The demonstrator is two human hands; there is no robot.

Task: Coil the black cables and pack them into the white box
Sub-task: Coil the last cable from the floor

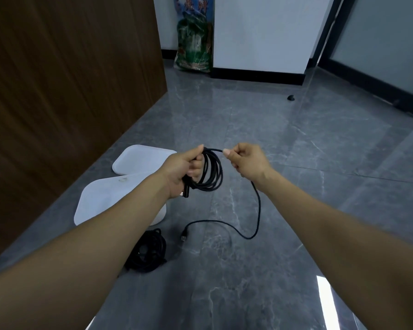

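Note:
My left hand (184, 167) grips a partly wound coil of black cable (212, 171), several loops hanging from its fingers, with one plug end sticking out below the palm. My right hand (246, 160) pinches the same cable just right of the coil. From there the loose tail (256, 210) drops to the floor and curls back to a USB plug (184, 235). A second black cable (148, 251) lies bundled on the floor beside my left forearm. The white box (98, 203) sits on the floor under my left arm, with another white piece (141, 159) behind it.
A dark wood panel (69, 91) runs along the left. A green printed sack (193, 39) leans against the white wall ahead. A black door stop (291, 98) sits on the grey marble floor (272, 270), near a dark-framed glass door (379, 44) on the right.

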